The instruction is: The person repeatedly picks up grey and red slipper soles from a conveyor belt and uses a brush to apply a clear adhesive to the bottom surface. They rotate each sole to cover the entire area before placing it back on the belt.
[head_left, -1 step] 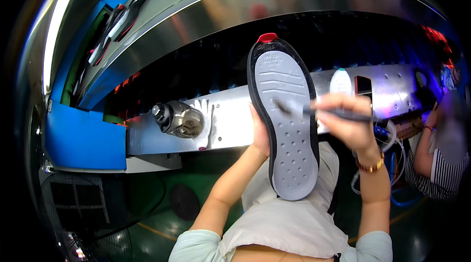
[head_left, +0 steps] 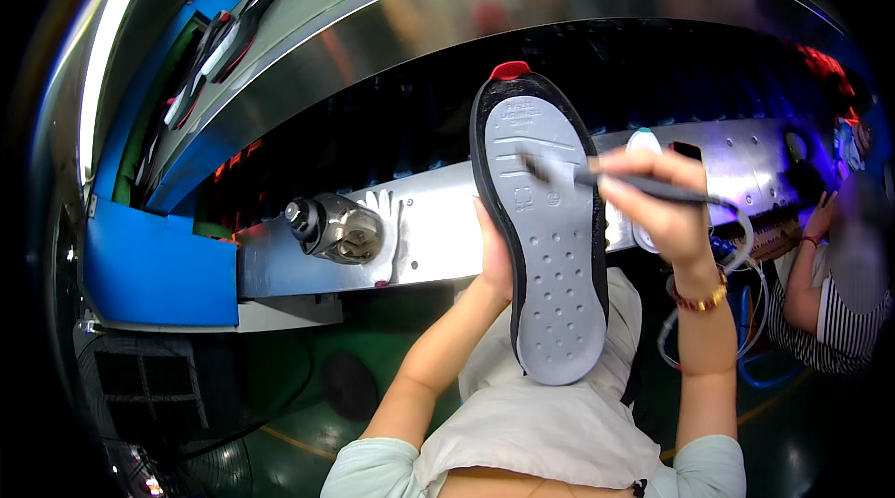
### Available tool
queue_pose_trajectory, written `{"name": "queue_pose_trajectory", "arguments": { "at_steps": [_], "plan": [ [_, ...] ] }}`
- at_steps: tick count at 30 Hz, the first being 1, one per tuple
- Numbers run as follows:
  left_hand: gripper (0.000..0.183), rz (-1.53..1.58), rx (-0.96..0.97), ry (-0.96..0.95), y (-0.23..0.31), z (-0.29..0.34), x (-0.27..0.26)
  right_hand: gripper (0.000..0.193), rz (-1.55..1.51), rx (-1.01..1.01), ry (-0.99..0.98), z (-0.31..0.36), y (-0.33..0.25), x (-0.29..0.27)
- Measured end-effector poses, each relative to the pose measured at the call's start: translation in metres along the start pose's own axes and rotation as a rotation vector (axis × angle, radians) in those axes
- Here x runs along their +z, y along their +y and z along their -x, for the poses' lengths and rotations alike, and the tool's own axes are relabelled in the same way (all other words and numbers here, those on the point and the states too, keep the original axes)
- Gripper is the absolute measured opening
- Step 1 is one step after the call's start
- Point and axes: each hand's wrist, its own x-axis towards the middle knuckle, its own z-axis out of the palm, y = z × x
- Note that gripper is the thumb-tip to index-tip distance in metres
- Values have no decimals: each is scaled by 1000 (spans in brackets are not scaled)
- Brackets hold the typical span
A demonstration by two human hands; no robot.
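Note:
A shoe sole [head_left: 557, 265] stands tilted in front of me, with a grey dimpled face, a black rim and a red tab at its far end. My left hand [head_left: 495, 251] grips it along the left edge; most of those fingers are hidden behind it. A dark-handled brush [head_left: 664, 190] is held in my right hand [head_left: 667, 214] between thumb and fingers. Its blurred bristles lie over the upper part of the grey face, near the raised lines. Whether they touch the surface, I cannot tell.
Behind the sole runs a metal ledge [head_left: 438, 235] with a dark bottle [head_left: 340, 228], a white glove [head_left: 388, 242] and a white bottle [head_left: 643, 142]. More soles [head_left: 219, 46] lie on the conveyor at far left. Another person [head_left: 825, 283] works at the right, near looped hoses [head_left: 667, 335].
My right hand has shifted the brush slightly up the sole, toward the red tab. The left hand and the sole stay nearly where they were.

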Motion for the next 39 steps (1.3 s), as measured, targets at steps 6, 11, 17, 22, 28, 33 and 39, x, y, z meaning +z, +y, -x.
{"name": "queue_pose_trajectory", "arguments": {
  "at_steps": [6,11,17,22,28,33,39],
  "plan": [
    [88,1,75,67,0,2,9,16,40,-246,-247,-5,6,19],
    [89,-197,61,236,12,4,17,15,-172,3,-173,-4,6,6],
    [87,-241,282,269,19,-4,5,18,-184,-161,-490,9,3,3],
    [98,-148,480,154,30,-21,2,18,-47,-109,-239,12,9,2],
    [109,-39,544,-121,49,-21,11,24,-252,-83,-393,28,0,0],
    [106,-11,567,-233,59,-23,9,17,183,-267,-438,28,-1,-1],
    [106,-58,565,-178,67,-17,13,23,-156,17,-324,39,6,-15]
  ]
}}
